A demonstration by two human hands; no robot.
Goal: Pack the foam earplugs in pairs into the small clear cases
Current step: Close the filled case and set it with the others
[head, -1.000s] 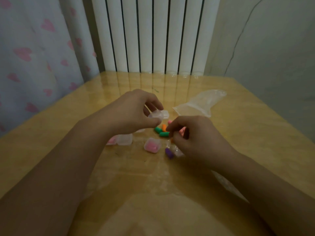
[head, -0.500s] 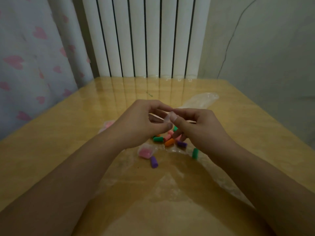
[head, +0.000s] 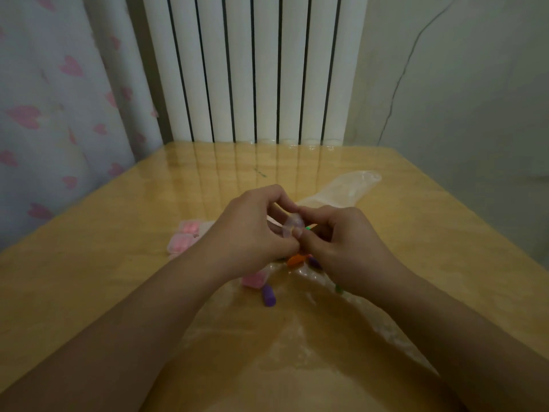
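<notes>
Both hands meet above the table's middle and pinch one small clear case [head: 291,224] between thumbs and fingertips. My left hand [head: 252,233] grips it from the left, my right hand [head: 344,245] from the right. Whether the case holds anything is hidden by my fingers. Below the hands lie loose foam earplugs: an orange one [head: 295,259], a purple one [head: 269,295] and another purple one [head: 315,263] partly under my right hand. A closed case with pink earplugs [head: 254,279] lies by my left wrist. Two more pink-filled cases [head: 181,243] [head: 190,226] sit further left.
A crumpled clear plastic bag [head: 350,188] lies behind the hands toward the back right. The glossy wooden table [head: 118,248] ends at a white radiator [head: 252,69] at the back. A heart-patterned curtain [head: 59,99] hangs on the left.
My right hand left the earplug pile and came up to the case held by my left hand. Both hands now pinch it together, and the view has tilted up slightly.
</notes>
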